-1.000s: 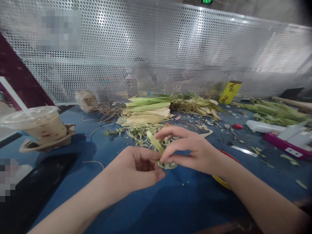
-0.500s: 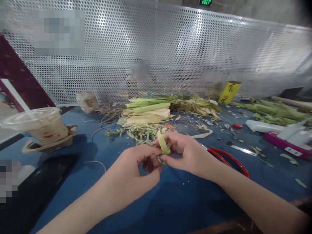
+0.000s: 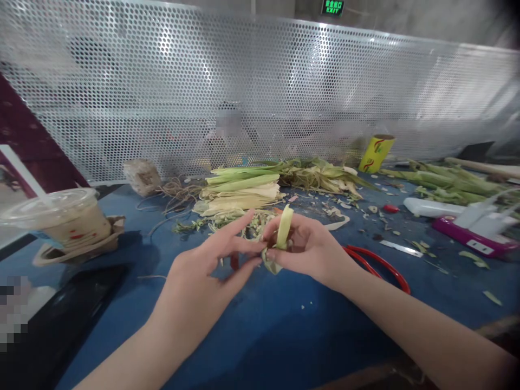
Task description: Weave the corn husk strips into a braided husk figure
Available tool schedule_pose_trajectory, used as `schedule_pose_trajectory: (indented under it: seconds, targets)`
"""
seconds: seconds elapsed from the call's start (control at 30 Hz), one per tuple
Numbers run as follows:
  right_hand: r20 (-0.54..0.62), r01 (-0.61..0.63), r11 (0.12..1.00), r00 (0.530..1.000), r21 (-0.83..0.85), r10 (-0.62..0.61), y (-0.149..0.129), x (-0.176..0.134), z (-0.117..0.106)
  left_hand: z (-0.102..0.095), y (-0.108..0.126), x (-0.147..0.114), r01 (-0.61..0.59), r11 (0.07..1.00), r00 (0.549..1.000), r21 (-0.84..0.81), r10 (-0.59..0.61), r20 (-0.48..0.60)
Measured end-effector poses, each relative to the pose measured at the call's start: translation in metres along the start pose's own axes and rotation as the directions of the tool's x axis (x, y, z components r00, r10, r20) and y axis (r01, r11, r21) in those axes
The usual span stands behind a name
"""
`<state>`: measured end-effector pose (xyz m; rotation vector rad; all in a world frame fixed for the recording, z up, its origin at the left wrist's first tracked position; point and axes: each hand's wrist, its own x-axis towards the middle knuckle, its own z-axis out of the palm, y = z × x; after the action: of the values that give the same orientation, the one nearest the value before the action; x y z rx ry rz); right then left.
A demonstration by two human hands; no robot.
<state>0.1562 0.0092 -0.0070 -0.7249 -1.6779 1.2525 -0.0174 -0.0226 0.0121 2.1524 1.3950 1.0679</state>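
My right hand (image 3: 312,249) is closed, its thumb and fingers pinching a small folded piece of pale green corn husk (image 3: 285,225). One strip of the husk stands up above the fingers, and a rounded greenish part shows below them. My left hand (image 3: 215,265) meets the husk from the left with its thumb and a finger pinched at the edge, while its index finger is raised and stretched out. Just beyond the hands lie a small heap of shredded greens (image 3: 231,221) and a stack of flattened corn husks (image 3: 244,189).
Red-handled scissors (image 3: 382,265) lie by my right forearm. A metal blade (image 3: 401,248), a purple power strip (image 3: 473,241) and a yellow roll (image 3: 376,154) are to the right. At left stand a drink cup (image 3: 77,219) and a black tablet-like slab (image 3: 69,314). A perforated metal screen (image 3: 268,81) rises behind.
My left index finger has lifted off the husk and straightened. The husk strip now stands more upright in my right hand. The whole view has shifted slightly.
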Motion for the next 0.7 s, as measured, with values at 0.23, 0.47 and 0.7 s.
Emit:
schedule_pose_trajectory:
  seconds: [0.23, 0.47, 0.7]
  targets:
    - [-0.170, 0.026, 0.998, 0.985, 0.050, -0.018, -0.003, -0.001, 0.004, 0.008, 0.011, -0.003, 0.174, 0.983, 0.974, -0.054, -0.180, -0.138]
    - [-0.120, 0.021, 0.990, 0.993, 0.140, -0.004, 0.000, 0.000, 0.001, 0.009, 0.019, -0.006, 0.235, 0.961, 0.948, -0.148, -0.260, -0.185]
    - [-0.114, -0.029, 0.985, 0.992, 0.171, 0.049, 0.000, 0.001, -0.002, 0.010, 0.010, -0.004, 0.175, 0.978, 0.954, -0.117, -0.198, -0.226]
